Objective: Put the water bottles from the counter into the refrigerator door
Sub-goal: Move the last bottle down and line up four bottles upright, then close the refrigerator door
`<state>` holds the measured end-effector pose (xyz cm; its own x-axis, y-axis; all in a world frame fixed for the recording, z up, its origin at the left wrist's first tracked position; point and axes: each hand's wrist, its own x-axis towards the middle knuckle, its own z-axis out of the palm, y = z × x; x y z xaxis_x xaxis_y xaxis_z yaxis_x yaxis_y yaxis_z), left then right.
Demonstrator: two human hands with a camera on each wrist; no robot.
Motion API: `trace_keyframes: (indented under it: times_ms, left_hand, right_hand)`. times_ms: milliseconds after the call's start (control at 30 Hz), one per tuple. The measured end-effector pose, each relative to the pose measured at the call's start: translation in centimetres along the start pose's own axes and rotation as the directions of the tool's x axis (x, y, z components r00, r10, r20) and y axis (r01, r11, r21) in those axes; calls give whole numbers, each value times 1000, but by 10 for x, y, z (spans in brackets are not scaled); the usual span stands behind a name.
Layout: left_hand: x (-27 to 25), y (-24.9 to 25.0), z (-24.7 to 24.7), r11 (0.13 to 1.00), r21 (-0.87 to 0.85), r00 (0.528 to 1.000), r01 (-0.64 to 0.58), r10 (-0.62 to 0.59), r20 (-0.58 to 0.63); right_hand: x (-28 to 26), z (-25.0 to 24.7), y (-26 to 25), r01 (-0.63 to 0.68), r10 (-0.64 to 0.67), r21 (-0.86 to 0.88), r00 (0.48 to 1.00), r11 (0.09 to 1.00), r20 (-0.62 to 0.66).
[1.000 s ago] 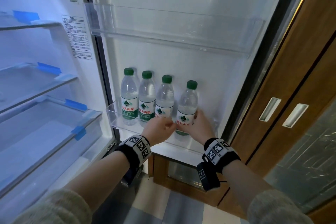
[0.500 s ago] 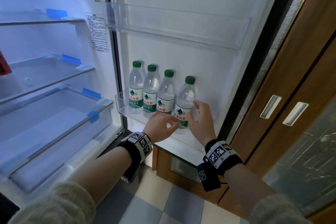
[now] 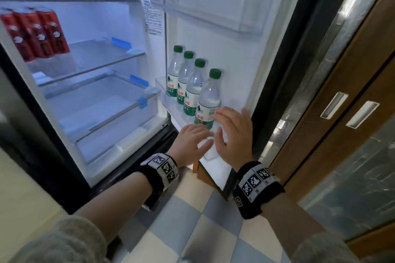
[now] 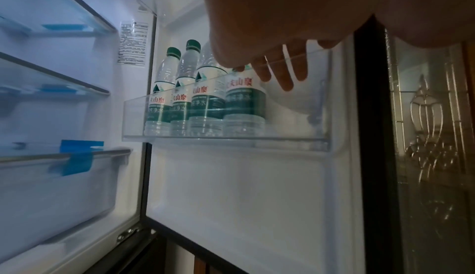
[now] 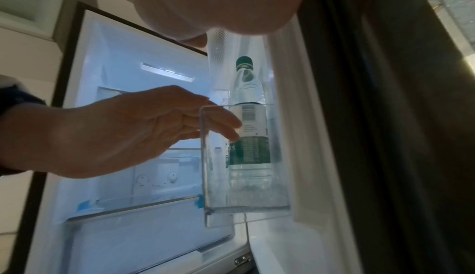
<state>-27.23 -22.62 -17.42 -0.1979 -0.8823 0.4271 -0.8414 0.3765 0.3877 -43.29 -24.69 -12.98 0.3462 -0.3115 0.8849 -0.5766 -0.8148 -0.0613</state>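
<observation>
Both hands off the fourth bottle (image 3: pixel 207 100) | left hand (image 3: pixel 190 141), right hand (image 3: pixel 233 132): fingers relaxed (empty)

Both forearms are bare from the wrist up to pushed-back sleeves of fuzzy grey-beige knit (image 3: pixel 64 239). Each wrist wears a thick black fabric band (image 3: pixel 259 194) carrying white panels printed with square black-and-white coded markers (image 3: pixel 165 165).

Clear, probably plastic door bin (image 4: pixel 257 136)
</observation>
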Motion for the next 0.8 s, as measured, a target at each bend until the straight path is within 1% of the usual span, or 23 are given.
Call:
trace_keyframes:
  times_ms: [33,67,133,233,333,433,567,667,733,800]
  left_hand:
    - [-9,-1,-2,1000,-5,1000,-9,9,-11]
    - [-16,-2,-6,1000,-18,999,8,-9,-40]
    - [-28,-12,-18,996,-38,993,78,-81,-86]
    - [-47,-32,-37,993,-18,981,116,-117,-155]
    - [-68,-43,-57,985,-106,954,138,-161,-255]
    - [-90,-49,-75,960,-210,901,185,-251,-354]
    - [-118,-63,-95,928,-251,822,276,-363,-438]
    - [-134,-70,-117,889,-371,732,269,-439,-521]
    - [-144,-76,-132,885,-382,679,266,-453,-577]
    - [-154,-82,-145,887,-381,638,262,-455,-621]
  right_hand:
    - [-2,-1,-7,25,-25,3,1000,1000,-2]
    - [-2,-1,-14,46,-46,12,999,999,-4]
    - [1,-2,-29,102,-102,37,995,994,-6]
    - [5,2,-57,248,-248,42,969,968,2]
    - [11,7,-83,319,-319,36,948,947,-8]
    - [18,13,-101,344,-343,11,939,939,-14]
    - [29,27,-126,413,-413,-38,910,910,-10]
    - [39,44,-146,445,-445,-24,895,895,-27]
    - [46,57,-157,435,-437,-35,899,900,-45]
    - [56,69,-166,434,-435,-34,900,900,-40]
